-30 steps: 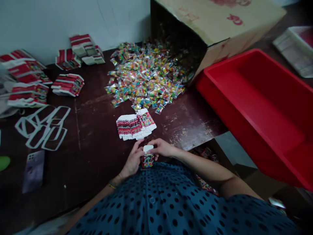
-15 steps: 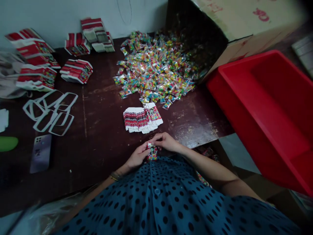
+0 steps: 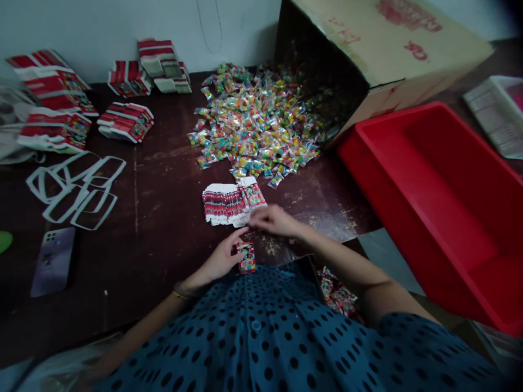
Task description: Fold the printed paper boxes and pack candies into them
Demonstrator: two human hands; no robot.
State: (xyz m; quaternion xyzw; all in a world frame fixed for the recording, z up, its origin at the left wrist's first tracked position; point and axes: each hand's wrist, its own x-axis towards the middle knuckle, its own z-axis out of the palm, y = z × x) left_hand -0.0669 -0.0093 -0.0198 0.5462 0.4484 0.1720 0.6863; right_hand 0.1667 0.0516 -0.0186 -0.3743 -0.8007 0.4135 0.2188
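On the left lies one phone (image 3: 53, 262), by some white loops (image 3: 83, 193) I can't count for sure. My left hand (image 3: 220, 258) pinches one small box (image 3: 248, 260), thumb on its front, close to my shirt. I can't see what is in it. Past it is a row of flat boxes (image 3: 223, 204), too many and too squashed to count. My right hand (image 3: 278, 220) is by their near corner with its fingers curled in; I can't tell if they pinch one. Behind, a heap of sweets (image 3: 253, 125) in clear packets runs into the mouth of one big brown box (image 3: 392, 46). Low down, shiny red packs (image 3: 337, 294) sit near my right arm. Then comes one red tub (image 3: 433, 190). Half a second ago, both my hands were on the small box; now just my left is.
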